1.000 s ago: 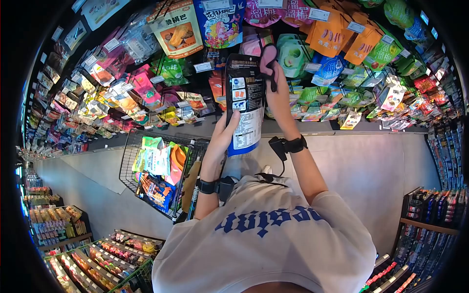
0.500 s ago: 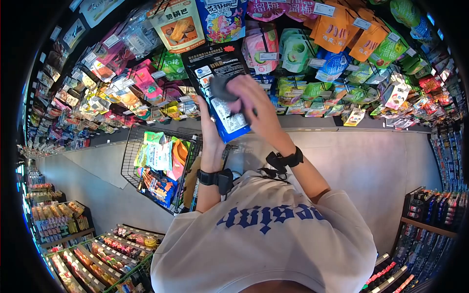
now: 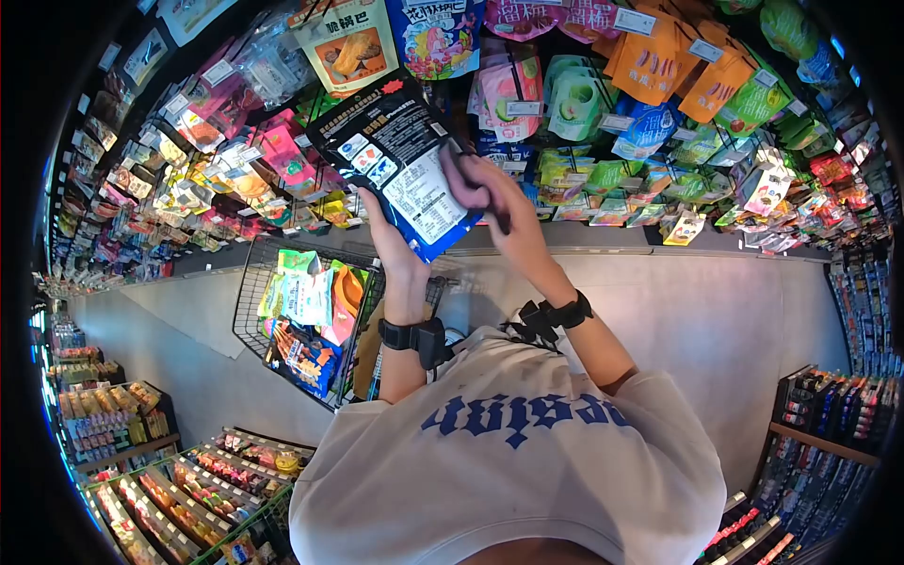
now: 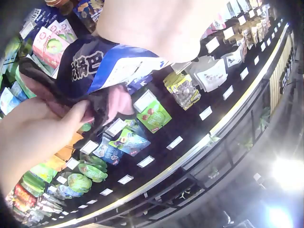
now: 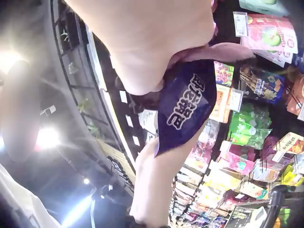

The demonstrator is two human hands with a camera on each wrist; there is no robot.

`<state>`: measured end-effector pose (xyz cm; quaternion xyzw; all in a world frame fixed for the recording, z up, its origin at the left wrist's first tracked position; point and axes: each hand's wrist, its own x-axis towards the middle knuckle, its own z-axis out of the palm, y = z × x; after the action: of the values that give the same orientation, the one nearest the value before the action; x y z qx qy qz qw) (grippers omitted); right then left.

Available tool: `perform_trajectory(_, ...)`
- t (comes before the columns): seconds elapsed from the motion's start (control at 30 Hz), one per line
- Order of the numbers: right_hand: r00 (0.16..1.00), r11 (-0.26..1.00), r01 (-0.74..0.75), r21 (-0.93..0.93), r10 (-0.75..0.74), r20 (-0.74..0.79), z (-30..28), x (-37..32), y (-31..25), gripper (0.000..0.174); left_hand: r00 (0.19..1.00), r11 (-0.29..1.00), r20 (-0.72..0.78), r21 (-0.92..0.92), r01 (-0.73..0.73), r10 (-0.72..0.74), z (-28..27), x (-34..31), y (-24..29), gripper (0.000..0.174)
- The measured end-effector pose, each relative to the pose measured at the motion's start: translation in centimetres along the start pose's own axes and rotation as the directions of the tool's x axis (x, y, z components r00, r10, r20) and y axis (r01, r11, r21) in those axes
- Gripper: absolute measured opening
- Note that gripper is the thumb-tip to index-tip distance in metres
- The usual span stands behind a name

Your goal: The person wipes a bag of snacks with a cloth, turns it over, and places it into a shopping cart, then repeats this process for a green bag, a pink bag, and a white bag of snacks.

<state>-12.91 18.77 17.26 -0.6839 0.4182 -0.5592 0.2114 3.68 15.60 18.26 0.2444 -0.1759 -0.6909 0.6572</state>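
Observation:
My left hand holds a black and blue snack bag by its left edge and from behind. The printed back panel with a white label faces up toward me, and most of the left fingers are hidden behind it. In my right hand is a pink and black cloth, pressed on the bag's lower right side. From the left wrist, the cloth shows bunched under the right thumb, beside the dark front of the bag. The right wrist view shows the bag's dark blue front below the right hand.
A wire shopping cart with several snack bags stands at left. Ahead, a wall of hanging snack packs with price tags spans the view. Low shelves stand behind at left, and a rack at right.
The bag has moved left and tilted, its top leaning left. The right hand with the cloth went from the bag's upper right edge, across its face, to the lower right.

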Motion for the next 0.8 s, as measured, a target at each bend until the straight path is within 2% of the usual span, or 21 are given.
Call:
perform_trajectory(0.03,0.985,0.983,-0.116,0.140,0.132,-0.113,0.2,-0.2,0.6,0.050,1.000,1.000,-0.012,0.019,-0.002,0.002,0.6,-0.4,0.3,0.056)
perform_trajectory(0.07,0.985,0.983,-0.115,0.140,0.131,-0.111,-0.2,-0.5,1.3,0.050,1.000,1.000,-0.012,0.018,-0.003,0.003,0.8,-0.5,0.4,0.056)
perform_trajectory(0.1,0.940,0.936,-0.287,0.206,0.316,-0.130,-1.1,-0.5,1.1,0.047,1.000,0.999,0.004,0.026,0.022,-0.022,0.8,-0.6,0.6,0.057)
perform_trajectory(0.13,0.861,0.853,-0.445,0.273,0.491,-0.131,-1.9,-0.5,1.2,0.044,0.999,0.998,0.018,0.034,0.045,-0.046,0.8,-0.6,0.8,0.058)
perform_trajectory(0.17,0.670,0.619,-0.529,0.581,0.724,-0.162,-1.3,-1.9,5.8,0.036,0.996,0.997,0.056,0.007,0.070,-0.071,0.4,-0.4,0.7,0.059)
perform_trajectory(0.23,0.724,0.532,-0.464,0.709,0.689,-0.043,-3.1,-0.5,4.0,0.034,0.983,0.990,0.145,-0.066,0.124,-0.114,1.0,-0.8,0.8,0.061)
perform_trajectory(0.37,0.756,0.534,-0.420,0.734,0.653,-0.043,-4.3,-0.4,2.5,0.033,0.973,0.985,0.171,-0.044,0.165,-0.156,0.9,-0.7,0.4,0.062)
perform_trajectory(0.43,0.754,0.145,-0.540,0.829,0.521,0.400,-5.3,-1.0,1.6,0.036,0.981,0.986,0.109,-0.012,0.164,-0.161,1.3,-0.6,-0.1,0.060)
perform_trajectory(0.47,0.723,0.246,-0.604,0.758,0.570,0.390,-4.5,-1.0,1.3,0.040,0.988,0.990,0.079,0.054,0.129,-0.133,1.5,-0.7,-0.2,0.059)
perform_trajectory(0.5,0.722,0.243,-0.602,0.761,0.572,0.389,-4.2,-1.2,1.5,0.040,0.993,0.988,0.053,0.124,0.096,-0.103,1.9,-0.8,-0.2,0.058)
perform_trajectory(0.53,0.709,0.363,-0.642,0.675,0.616,0.343,-4.0,-1.4,2.0,0.042,0.993,0.987,0.055,0.126,0.100,-0.108,1.7,-0.4,-0.2,0.058)
perform_trajectory(0.57,0.699,0.470,-0.675,0.568,0.653,0.290,-3.9,-1.6,2.2,0.044,0.997,0.975,0.039,0.213,0.062,-0.072,1.2,0.0,-0.4,0.055)
perform_trajectory(0.6,0.712,0.491,-0.669,0.558,0.638,0.293,-4.4,-1.0,0.7,0.042,0.999,0.955,0.025,0.297,0.026,-0.035,0.5,0.3,-0.5,0.053)
perform_trajectory(0.63,0.712,0.491,-0.669,0.559,0.640,0.289,-4.2,-0.8,0.2,0.042,0.999,0.954,0.026,0.297,0.029,-0.039,-0.1,0.4,-0.8,0.053)
perform_trajectory(0.7,0.845,0.737,-0.466,0.490,0.534,0.000,-3.5,-0.1,-0.3,0.039,0.995,0.813,-0.031,0.579,-0.062,0.098,-0.5,0.6,-1.0,0.059)
perform_trajectory(0.73,0.846,0.739,-0.463,0.489,0.534,-0.006,-3.4,0.0,-0.3,0.039,0.993,0.816,-0.021,0.572,-0.083,0.116,-0.3,0.3,-1.0,0.069)
perform_trajectory(0.8,0.884,0.810,-0.385,0.442,0.461,-0.076,-3.4,0.1,-0.4,0.037,0.992,0.791,0.041,0.599,-0.123,0.123,0.8,-0.8,-1.0,0.072)
